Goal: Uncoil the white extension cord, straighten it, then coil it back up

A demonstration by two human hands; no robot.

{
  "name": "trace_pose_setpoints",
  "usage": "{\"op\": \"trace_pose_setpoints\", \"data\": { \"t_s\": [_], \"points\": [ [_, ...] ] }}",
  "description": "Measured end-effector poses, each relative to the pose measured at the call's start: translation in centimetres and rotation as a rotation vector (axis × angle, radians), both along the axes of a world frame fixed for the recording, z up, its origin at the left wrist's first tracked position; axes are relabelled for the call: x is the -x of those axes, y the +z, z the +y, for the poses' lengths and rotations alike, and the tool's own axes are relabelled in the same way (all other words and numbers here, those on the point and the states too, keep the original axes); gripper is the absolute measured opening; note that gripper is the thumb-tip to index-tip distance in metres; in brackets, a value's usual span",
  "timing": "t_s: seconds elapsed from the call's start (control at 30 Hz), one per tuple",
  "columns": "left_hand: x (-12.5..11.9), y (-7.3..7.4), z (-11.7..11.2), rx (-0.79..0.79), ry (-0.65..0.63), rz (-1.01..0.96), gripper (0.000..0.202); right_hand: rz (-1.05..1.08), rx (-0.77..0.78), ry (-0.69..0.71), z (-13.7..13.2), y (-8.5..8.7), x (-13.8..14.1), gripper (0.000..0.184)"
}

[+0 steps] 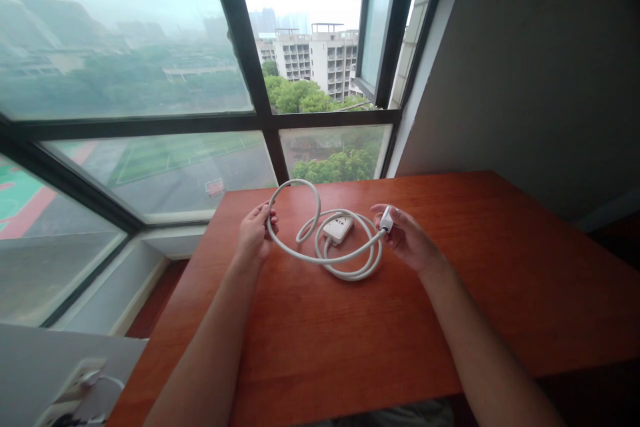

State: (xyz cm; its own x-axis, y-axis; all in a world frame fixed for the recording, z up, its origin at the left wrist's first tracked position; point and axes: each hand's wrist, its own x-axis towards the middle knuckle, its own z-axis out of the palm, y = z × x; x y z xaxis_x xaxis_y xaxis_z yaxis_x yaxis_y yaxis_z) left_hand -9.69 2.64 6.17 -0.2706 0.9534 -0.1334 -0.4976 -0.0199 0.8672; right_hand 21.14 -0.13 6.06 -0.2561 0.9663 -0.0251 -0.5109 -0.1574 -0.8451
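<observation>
A white extension cord lies partly coiled on the reddish-brown table (310,327). Its socket block (338,228) rests on the tabletop inside the coils, holes facing up. My right hand (404,235) grips the white plug (386,219) at the cord's end, held above the table. Pinched in my left hand (257,230) is the cable (310,259), which forms a raised loop between the two hands. Several loops of cable surround the block. The fingers of my left hand are closed around the cable; those of my right hand are partly hidden behind the plug.
Large windows with dark frames (150,125) stand beyond the table, one pane open (377,33). At right is a grey wall (525,67). A wall outlet (85,380) with a white plug and cord is low at left.
</observation>
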Motion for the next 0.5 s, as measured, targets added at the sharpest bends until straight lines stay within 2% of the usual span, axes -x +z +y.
{"op": "trace_pose_setpoints", "data": {
  "t_s": [0.23, 0.37, 0.5],
  "points": [
    [-0.3, -0.1, -0.1, 0.022, -0.013, 0.109, 0.021, 0.028, 0.019, 0.002, 0.1, -0.2, 0.0, 0.032],
    [-0.9, -0.5, -0.3, 0.012, -0.032, 0.306, 0.030, 0.054, 0.062, 0.009, 0.0, -0.2, 0.5, 0.030],
    [-1.3, -1.5, -0.2, 0.002, -0.135, 0.534, 0.039, 0.108, 0.085, 0.042, -0.1, -0.3, 1.2, 0.028]
  ]
}}
